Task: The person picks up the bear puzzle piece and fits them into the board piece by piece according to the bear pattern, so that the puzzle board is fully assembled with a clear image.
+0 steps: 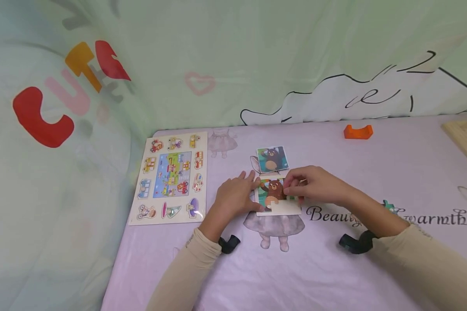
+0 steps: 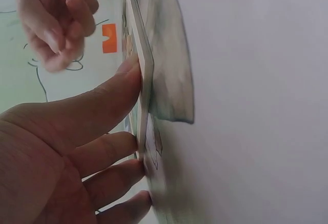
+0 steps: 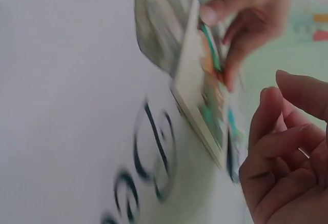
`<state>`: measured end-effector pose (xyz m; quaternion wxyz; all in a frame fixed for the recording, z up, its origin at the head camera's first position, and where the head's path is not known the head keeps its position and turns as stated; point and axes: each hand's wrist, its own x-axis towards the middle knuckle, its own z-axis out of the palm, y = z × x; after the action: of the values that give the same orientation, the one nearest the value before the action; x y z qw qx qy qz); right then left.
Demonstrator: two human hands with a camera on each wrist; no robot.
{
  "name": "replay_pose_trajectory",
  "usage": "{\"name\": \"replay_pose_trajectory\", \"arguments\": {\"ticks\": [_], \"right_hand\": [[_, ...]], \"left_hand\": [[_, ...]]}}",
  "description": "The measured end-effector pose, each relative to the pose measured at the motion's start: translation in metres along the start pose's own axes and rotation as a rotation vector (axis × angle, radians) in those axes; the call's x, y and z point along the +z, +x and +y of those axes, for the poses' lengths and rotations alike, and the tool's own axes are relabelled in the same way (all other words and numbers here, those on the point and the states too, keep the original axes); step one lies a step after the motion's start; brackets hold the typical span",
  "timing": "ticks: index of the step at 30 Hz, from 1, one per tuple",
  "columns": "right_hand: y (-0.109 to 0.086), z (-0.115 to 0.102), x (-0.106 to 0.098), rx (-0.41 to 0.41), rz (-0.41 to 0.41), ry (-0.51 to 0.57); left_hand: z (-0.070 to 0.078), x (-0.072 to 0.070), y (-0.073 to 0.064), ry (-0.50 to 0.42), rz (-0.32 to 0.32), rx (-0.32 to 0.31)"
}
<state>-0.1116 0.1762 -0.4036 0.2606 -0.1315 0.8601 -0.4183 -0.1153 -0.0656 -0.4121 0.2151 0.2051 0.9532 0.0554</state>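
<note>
A bear puzzle on a pale board (image 1: 280,211) lies flat in front of me, with a bare pale strip along its lower right. My left hand (image 1: 236,196) holds the board at its left side. Its thumb (image 2: 120,78) is at the near corner and the other fingers lie along the left edge. Over the right side of the puzzle hovers my right hand (image 1: 313,185), thumb and forefinger close together and fingers loosely curled. The right wrist view shows no piece between its fingertips. Just beyond the board lies a square bear picture card (image 1: 272,159).
A vehicle puzzle board (image 1: 179,211) lies at the left. An orange notched block (image 1: 358,133) sits at the back right, and a wooden frame (image 1: 461,134) reaches in at the right edge. Beside my right forearm is a small teal piece (image 1: 389,206).
</note>
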Motion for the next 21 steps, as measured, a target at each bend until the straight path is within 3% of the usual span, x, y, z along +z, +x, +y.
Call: {"name": "replay_pose_trajectory", "arguments": {"ticks": [11, 21], "right_hand": [[-0.057, 0.024, -0.045, -0.038, 0.119, -0.199], [-0.087, 0.066, -0.060, 0.023, 0.096, -0.308]], "left_hand": [[0.000, 0.000, -0.001, -0.016, 0.008, 0.003], [-0.001, 0.001, -0.002, -0.030, 0.009, 0.012]]}}
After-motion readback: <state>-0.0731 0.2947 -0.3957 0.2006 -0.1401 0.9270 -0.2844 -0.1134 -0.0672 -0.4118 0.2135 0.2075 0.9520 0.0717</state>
